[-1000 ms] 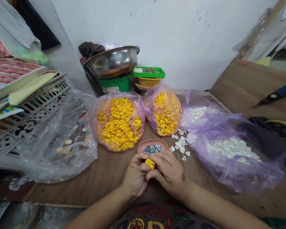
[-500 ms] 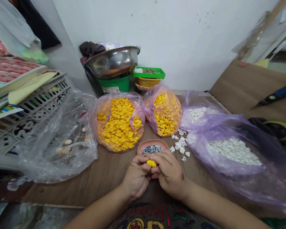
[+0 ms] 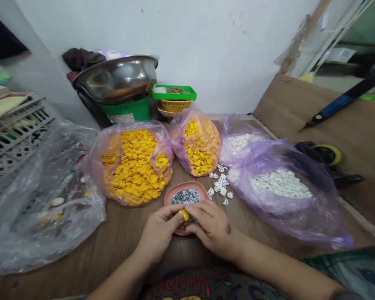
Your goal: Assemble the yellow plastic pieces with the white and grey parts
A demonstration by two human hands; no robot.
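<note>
Over a pink dish (image 3: 168,196), my left hand (image 3: 158,229) pinches a small yellow plastic piece (image 3: 184,214) between thumb and fingers. My right hand (image 3: 214,225) closes on the same piece from the other side, its fingertips hiding part of it. Small silver-grey bits (image 3: 185,196) lie in the dish, just beyond my fingers. Several small white pieces with holes (image 3: 221,183) are scattered on the wooden tabletop (image 3: 118,237) to the right of the dish.
Two bags of yellow pieces (image 3: 137,166) (image 3: 201,154) stand behind the dish. Purple bags of white pieces (image 3: 281,183) sit at right, a clear bag (image 3: 50,225) at left. A blue pen-shaped tool (image 3: 337,104) rises at far right. A metal basin (image 3: 118,79) stands behind.
The view has turned to the right, so things sit further left in it. Both hands still hold the yellow piece, which now shows less between the fingers; the right fingers have shifted slightly.
</note>
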